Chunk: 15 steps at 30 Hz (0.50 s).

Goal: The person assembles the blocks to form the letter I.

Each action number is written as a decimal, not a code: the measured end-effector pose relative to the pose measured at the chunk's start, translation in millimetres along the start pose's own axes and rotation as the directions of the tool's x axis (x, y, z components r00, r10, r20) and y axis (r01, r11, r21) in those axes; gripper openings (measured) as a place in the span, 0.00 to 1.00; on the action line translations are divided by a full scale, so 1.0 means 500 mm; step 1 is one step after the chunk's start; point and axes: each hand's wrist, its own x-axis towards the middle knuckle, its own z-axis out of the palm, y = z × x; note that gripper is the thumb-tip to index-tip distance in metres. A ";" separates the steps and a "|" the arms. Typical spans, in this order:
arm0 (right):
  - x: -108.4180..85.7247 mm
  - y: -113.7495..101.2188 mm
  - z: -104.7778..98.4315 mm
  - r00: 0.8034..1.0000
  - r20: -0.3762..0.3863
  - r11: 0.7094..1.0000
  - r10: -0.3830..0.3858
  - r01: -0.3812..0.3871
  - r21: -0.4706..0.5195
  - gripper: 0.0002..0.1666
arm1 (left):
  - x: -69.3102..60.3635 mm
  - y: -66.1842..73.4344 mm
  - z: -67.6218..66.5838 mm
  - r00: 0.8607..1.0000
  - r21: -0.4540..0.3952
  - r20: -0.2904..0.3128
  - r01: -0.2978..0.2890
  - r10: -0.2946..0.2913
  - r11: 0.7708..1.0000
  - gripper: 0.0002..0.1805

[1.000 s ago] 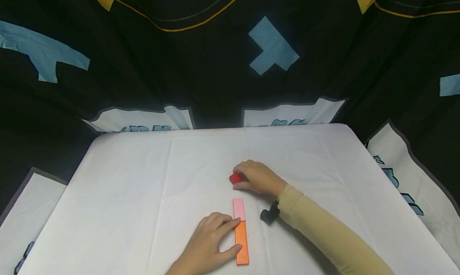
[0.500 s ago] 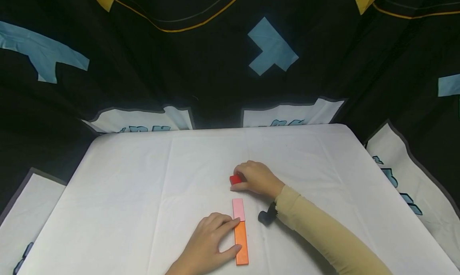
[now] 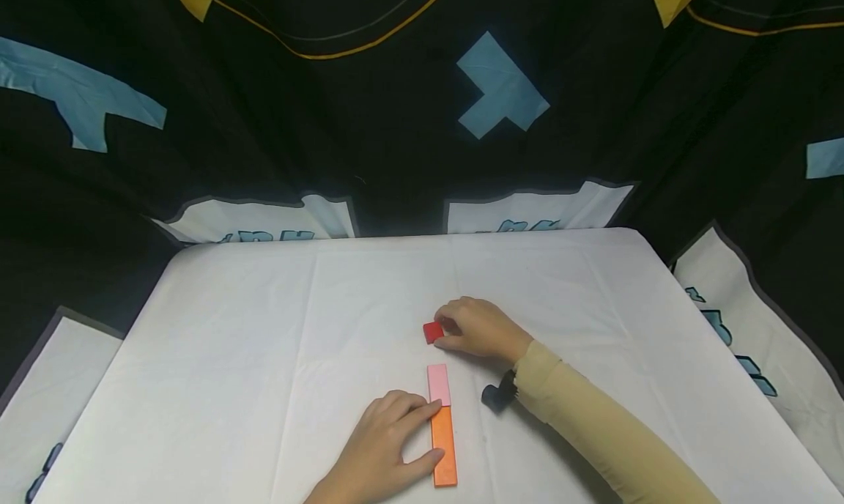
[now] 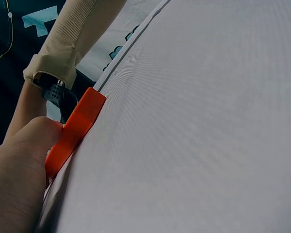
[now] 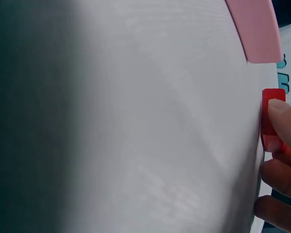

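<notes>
In the head view, an orange rectangular block lies lengthwise on the white table, end to end with a shorter pink block. My left hand rests along their left side, its index fingertip at the seam and its thumb on the orange block. The left wrist view shows the thumb against that orange block. Farther back, my right hand pinches a small red block beyond the pink one, with a gap between them. In the right wrist view, the thumb presses the red block; fingers partly hide it.
White cloth covers the table. A dark curtain with blue and yellow patches hangs behind it. A black device sits under the right sleeve, close to the blocks.
The red block has turned slightly in the right hand, and more of it shows as the fingers shift to its right side. The left hand, orange block and pink block stay in place.
</notes>
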 end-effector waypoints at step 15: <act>-0.001 -0.001 0.004 1.000 -0.021 1.000 0.013 -0.013 -0.003 0.19 | 0.000 0.000 0.001 1.000 -0.001 -0.005 -0.006 0.006 1.000 0.27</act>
